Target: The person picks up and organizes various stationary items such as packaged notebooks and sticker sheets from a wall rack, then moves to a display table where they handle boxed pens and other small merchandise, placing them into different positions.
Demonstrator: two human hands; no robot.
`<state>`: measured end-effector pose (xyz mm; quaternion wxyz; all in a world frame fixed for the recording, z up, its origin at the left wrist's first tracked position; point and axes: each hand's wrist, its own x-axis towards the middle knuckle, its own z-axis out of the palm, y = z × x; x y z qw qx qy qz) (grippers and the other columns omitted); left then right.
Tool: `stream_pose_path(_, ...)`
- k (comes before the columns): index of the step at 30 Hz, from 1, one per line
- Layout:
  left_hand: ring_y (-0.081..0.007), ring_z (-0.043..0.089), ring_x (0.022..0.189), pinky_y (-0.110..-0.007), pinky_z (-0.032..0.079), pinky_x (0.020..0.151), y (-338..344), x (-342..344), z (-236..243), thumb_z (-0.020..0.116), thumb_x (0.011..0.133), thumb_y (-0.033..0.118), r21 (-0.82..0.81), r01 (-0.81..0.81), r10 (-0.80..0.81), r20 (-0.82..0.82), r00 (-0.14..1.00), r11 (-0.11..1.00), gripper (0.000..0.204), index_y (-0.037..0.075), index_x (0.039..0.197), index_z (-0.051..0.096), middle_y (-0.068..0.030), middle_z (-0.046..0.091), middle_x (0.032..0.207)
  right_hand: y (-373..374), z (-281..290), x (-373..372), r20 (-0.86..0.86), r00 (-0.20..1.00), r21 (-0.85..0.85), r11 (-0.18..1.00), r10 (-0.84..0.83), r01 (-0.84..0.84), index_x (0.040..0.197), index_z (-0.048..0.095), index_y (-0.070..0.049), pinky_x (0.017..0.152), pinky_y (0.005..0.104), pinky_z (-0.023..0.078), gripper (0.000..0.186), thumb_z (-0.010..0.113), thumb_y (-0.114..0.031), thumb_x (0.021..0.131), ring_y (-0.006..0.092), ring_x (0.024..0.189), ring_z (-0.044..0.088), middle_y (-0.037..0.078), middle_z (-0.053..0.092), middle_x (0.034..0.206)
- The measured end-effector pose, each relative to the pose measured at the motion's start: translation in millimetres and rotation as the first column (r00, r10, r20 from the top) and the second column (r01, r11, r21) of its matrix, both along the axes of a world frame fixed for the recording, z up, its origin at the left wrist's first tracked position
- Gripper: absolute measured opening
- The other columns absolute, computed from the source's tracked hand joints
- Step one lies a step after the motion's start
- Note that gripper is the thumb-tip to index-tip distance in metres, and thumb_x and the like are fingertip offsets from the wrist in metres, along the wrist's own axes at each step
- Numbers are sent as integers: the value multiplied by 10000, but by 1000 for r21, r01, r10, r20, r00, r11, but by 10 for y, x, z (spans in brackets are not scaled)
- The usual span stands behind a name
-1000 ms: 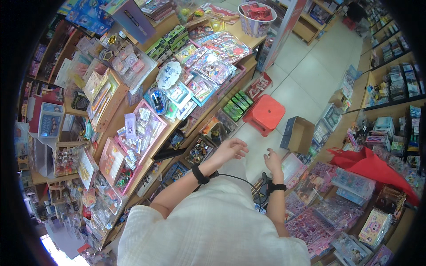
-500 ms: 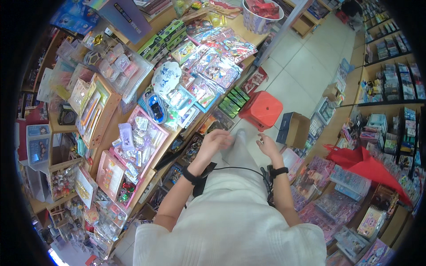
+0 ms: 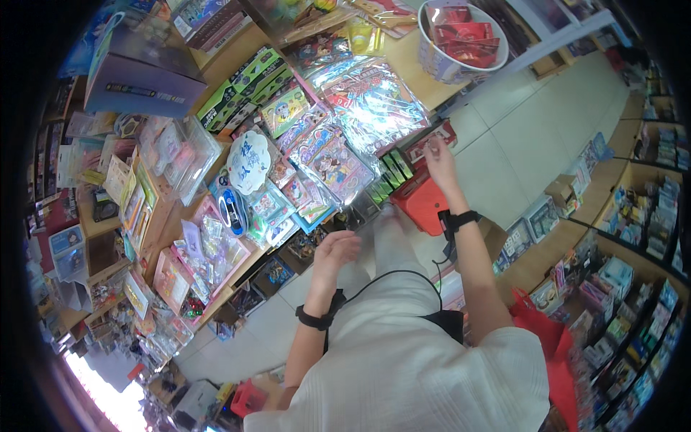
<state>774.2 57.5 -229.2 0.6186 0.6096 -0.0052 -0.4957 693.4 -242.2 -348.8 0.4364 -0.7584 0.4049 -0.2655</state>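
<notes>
My left hand (image 3: 337, 252) hangs over the aisle in front of my legs, its fingers loosely bent and nothing seen in it. Farther forward, my right hand (image 3: 440, 162) reaches out above a red plastic stool (image 3: 425, 201), with fingers slightly curled and no object visible in them. Left of it, a display table carries shiny plastic-wrapped packs (image 3: 378, 108), a sticker-type pack with cartoon figures (image 3: 335, 169) and a white scalloped card with blue handwriting (image 3: 249, 162). Both hands are apart from these goods. Black bands circle both wrists.
A white bucket (image 3: 463, 43) of red packets stands at the table's far end. Green boxes (image 3: 245, 90) lie behind the packs. Shelves of small goods (image 3: 640, 209) line the right side, with a red bag (image 3: 551, 353) close to my right elbow. A cable crosses my waist.
My right hand has moved forward, over the stool. My left hand has come slightly nearer my body. The view has turned, bringing the table's far end and bucket closer.
</notes>
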Motion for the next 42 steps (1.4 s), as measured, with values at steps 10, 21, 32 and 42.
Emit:
stream_pose_path(10, -176, 582, 857, -287, 462, 756, -365, 10, 119, 443, 887, 161, 165, -222, 228, -21, 973, 961, 227, 22, 1050, 521, -105, 599, 991, -917, -123, 617, 179, 911, 737, 664, -371, 126, 1002, 423, 14, 644, 307, 505, 455, 720, -152, 699, 167, 758, 581, 114, 556, 905)
stream_pose_path(21, -174, 581, 866, -285, 452, 771, -375, 44, 236, 430, 889, 169, 110, -284, 285, 12, 959, 952, 242, 16, 1057, 514, -98, 601, 997, -812, 19, 640, 300, 906, 709, 705, -300, -1, 831, 573, -1, 527, 217, 471, 163, 677, -94, 746, 84, 683, 561, 51, 589, 831)
stream_pose_path(32, -174, 585, 862, -284, 453, 767, -198, -70, 143, 436, 890, 175, 77, -305, 305, 11, 952, 949, 242, 23, 1061, 514, -102, 601, 998, -1035, 494, 497, 598, 758, 380, 925, -262, 19, 931, 588, 4, 563, 182, 394, 140, 598, -92, 829, 45, 703, 488, -2, 545, 818)
stream_pose_path(42, -172, 576, 905, -279, 447, 780, -581, -112, 467, 501, 872, 109, -268, -382, 464, 415, 783, 884, 280, 8, 1131, 478, -110, 591, 1050, -240, 1082, 175, 740, 626, 644, 529, -246, -553, 1037, 499, -9, 782, 328, 487, 188, 437, -135, 912, 183, 904, 584, 88, 581, 1005)
